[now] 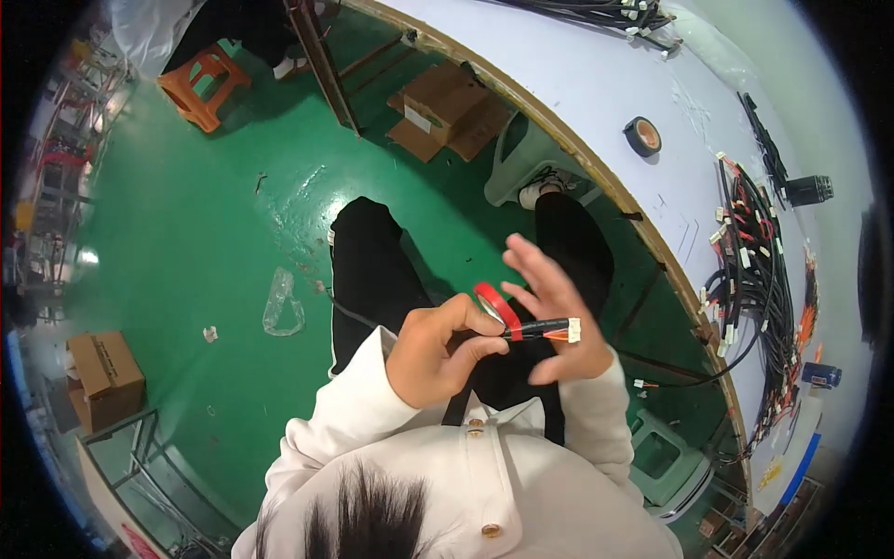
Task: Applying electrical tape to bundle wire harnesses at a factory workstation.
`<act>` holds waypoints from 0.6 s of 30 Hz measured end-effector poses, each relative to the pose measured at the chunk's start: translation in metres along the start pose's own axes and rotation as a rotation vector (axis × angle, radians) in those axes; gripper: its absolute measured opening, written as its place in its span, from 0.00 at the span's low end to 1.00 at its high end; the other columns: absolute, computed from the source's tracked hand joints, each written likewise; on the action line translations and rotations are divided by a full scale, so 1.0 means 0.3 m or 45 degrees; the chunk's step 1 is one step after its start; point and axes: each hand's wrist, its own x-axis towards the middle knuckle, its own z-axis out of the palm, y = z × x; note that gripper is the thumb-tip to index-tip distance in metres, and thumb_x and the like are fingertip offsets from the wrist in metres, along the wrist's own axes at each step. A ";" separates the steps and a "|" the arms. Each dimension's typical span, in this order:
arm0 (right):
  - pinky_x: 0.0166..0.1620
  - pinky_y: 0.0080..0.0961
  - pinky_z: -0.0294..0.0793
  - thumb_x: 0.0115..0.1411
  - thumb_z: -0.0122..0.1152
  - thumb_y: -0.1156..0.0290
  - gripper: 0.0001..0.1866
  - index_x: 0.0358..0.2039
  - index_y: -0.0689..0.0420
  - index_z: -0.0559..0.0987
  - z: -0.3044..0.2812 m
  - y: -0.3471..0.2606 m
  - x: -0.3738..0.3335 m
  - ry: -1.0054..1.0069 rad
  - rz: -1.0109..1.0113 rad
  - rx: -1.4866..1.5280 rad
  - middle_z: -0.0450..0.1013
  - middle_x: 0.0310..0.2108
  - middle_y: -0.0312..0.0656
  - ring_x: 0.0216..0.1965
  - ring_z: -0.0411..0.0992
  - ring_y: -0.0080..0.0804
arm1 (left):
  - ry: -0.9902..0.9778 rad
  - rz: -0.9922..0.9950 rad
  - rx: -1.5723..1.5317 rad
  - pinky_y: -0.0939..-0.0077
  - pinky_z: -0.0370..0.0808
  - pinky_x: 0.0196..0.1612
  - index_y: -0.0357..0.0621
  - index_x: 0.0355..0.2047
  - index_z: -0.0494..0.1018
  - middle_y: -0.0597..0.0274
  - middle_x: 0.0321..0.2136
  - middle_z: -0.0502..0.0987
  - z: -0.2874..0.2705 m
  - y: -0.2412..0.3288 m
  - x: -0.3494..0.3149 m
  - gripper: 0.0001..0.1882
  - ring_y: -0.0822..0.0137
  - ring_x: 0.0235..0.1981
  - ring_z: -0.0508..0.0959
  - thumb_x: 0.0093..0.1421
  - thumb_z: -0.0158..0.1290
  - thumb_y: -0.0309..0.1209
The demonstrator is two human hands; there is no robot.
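My left hand (436,352) pinches a black-sleeved wire harness (540,329) between thumb and fingers. Short red and orange wires come out of the sleeve into a white connector (574,330) at its right end. A small roll of red tape (494,304) stands against the harness beside my left fingertips. A red band of the tape wraps the sleeve just under the roll. My right hand (561,312) is open behind the connector end, its fingers spread and slightly blurred, and it appears to hold nothing.
A white table (596,84) curves along the right, bearing a black tape roll (643,136) and a pile of black wire harnesses (756,252). Below it are a cardboard box (447,101) and a pale stool (507,168). An orange stool (205,86) stands far left.
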 end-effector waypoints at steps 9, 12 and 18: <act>0.49 0.26 0.63 0.54 0.58 0.69 0.17 0.43 0.62 0.73 0.099 0.079 -0.006 0.144 -0.060 0.013 0.65 0.44 0.44 0.45 0.65 0.30 | 0.227 0.036 0.073 0.80 0.72 0.35 0.36 0.29 0.69 0.57 0.26 0.77 0.007 -0.009 0.001 0.07 0.72 0.29 0.76 0.53 0.56 0.21; 0.49 0.26 0.61 0.55 0.47 0.71 0.12 0.39 0.60 0.72 0.133 0.055 -0.005 0.383 0.036 -0.001 0.61 0.44 0.42 0.43 0.64 0.30 | 0.285 0.053 0.064 0.80 0.71 0.35 0.35 0.29 0.69 0.58 0.26 0.76 0.025 -0.008 0.006 0.06 0.72 0.29 0.76 0.53 0.55 0.19; 0.30 0.22 0.68 0.52 0.58 0.74 0.06 0.29 0.62 0.74 0.184 0.080 0.008 0.760 -0.022 -0.632 0.70 0.35 0.41 0.26 0.69 0.28 | 0.471 0.181 0.275 0.82 0.71 0.33 0.36 0.28 0.67 0.61 0.26 0.74 0.028 -0.063 0.034 0.05 0.74 0.27 0.73 0.53 0.53 0.17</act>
